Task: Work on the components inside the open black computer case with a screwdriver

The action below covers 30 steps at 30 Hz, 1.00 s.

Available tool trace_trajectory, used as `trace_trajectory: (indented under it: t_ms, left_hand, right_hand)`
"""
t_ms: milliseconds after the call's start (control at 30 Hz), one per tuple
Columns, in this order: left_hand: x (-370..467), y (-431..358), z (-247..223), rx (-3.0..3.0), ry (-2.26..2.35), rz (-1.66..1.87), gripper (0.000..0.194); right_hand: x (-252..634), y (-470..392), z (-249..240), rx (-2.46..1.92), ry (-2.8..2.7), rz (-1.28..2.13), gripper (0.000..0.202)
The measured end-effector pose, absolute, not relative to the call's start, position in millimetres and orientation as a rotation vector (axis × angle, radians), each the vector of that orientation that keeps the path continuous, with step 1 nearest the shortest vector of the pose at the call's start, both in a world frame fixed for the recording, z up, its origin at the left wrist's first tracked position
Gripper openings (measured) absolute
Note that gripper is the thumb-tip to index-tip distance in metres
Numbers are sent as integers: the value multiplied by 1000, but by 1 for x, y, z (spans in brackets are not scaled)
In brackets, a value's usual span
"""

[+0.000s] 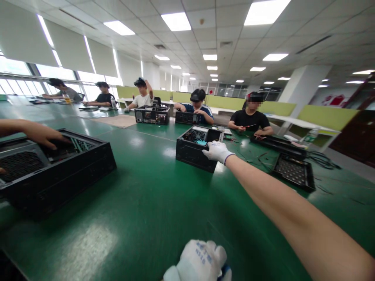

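My right hand [216, 151], in a white glove, reaches far across the table with its fingers closed over the near right edge of a black computer case [195, 156]. The case lies open side up; a fan [198, 135] and a light-blue part [201, 143] show inside. At the bottom edge of the view, my left hand [200, 261], also gloved in white, is curled closed above the table. Something dark blue peeks out at its right side; what it holds, if anything, is hidden.
A neighbour's bare hand [43, 134] reaches into a larger open case [67, 171] at left. A black perforated panel [294, 169], cables [324, 159] and a plastic bottle [311, 136] lie or stand at right. Several co-workers sit across the green table [140, 218], two behind cases.
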State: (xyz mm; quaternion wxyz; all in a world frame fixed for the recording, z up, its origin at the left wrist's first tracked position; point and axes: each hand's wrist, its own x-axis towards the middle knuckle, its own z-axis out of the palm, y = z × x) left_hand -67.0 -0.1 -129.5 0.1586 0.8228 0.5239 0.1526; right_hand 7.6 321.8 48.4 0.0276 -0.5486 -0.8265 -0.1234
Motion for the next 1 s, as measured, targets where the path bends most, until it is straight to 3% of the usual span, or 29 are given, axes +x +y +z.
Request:
trace_trajectory:
  t_ms: [200, 400, 667, 800, 1000]
  left_hand:
    - [-63, -6, -114, 2480, 1488, 524, 28]
    - [-78, -8, -80, 2541, 1441, 803, 15]
    - [-100, -36, 3, 2518, 1514, 1218, 12]
    - [-104, -45, 33, 2609, 1555, 1050, 19]
    - [-97, -59, 39, 2785, 1531, 621, 31]
  right_hand:
    - [43, 242, 39, -1485, -2593, -463, 56]
    - [88, 145, 33, -1243, -2689, -464, 51]
    - [140, 38, 30, -941, -2671, -397, 38]
    - [156, -3, 33, -878, -2626, -316, 33]
    - [174, -42, 32, -805, -2574, -279, 22]
